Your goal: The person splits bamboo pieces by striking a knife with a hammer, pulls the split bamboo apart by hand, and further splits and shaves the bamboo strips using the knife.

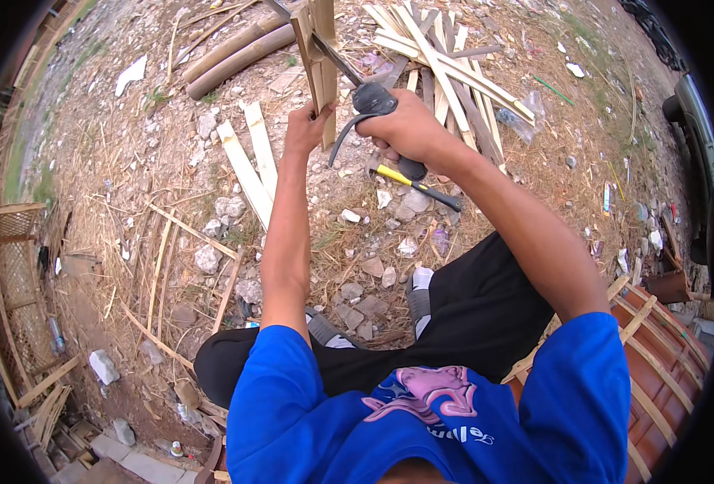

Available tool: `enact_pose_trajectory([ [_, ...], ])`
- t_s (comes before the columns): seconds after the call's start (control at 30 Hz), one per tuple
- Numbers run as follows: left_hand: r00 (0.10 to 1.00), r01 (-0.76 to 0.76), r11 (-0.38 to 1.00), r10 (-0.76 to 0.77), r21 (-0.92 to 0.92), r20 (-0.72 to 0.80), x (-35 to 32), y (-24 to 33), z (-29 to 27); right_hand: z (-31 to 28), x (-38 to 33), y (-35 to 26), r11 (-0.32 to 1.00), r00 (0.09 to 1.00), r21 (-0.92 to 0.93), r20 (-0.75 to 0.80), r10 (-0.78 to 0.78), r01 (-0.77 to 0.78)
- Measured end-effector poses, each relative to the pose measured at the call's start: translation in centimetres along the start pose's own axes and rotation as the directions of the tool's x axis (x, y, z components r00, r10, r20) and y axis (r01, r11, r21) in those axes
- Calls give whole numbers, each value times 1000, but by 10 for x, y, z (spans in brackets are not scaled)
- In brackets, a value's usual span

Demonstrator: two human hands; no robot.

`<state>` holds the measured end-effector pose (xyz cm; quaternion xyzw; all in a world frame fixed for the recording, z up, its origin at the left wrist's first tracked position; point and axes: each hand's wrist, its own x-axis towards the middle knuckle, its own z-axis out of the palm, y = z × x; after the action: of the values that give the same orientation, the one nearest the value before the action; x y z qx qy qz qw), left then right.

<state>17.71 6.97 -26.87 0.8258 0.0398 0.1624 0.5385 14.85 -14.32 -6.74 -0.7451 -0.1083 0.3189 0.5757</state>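
My left hand [307, 131] grips an upright bamboo piece [324, 73] near the top of the view, its fingers around the lower part. My right hand [409, 127] is closed on the black handle of a machete [341, 63]. A dark strap loops down from that handle. The blade slants up and to the left into a gap in the bamboo, and its far end shows beyond. Below my right hand, a hammer [417, 187] with a yellow and black handle lies on the ground. Part of the bamboo is cut off by the upper edge.
Pale split strips [248, 161] lie left of the bamboo. Ahead are two round bamboo poles [240, 56] and a heap of strips [449, 68]. Stones and straw litter the ground. A lattice frame [10, 298] stands left, a vehicle [695, 145] right.
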Motion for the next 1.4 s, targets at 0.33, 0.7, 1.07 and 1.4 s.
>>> enact_pose_trajectory([
  [0.33, 999, 39, 999, -40, -29, -37, -10, 3, -11, 19, 8, 10, 894, 934, -345, -106, -341, 287],
  [0.7, 987, 141, 990, -142, 12, 73, -10, 12, -10, 12, -4, 8, 993, 999, -106, 29, -46, 49],
  [1.07, 676, -537, 819, 273, -203, -685, -20, 103, -73, -2, 16, 7, 998, 1000, -61, 21, 14, -13],
  [1.4, 900, -103, 825, 315, -556, 300, 56, 247, -94, -3, 1, -3, 989, 989, -149, 146, 7, 15],
])
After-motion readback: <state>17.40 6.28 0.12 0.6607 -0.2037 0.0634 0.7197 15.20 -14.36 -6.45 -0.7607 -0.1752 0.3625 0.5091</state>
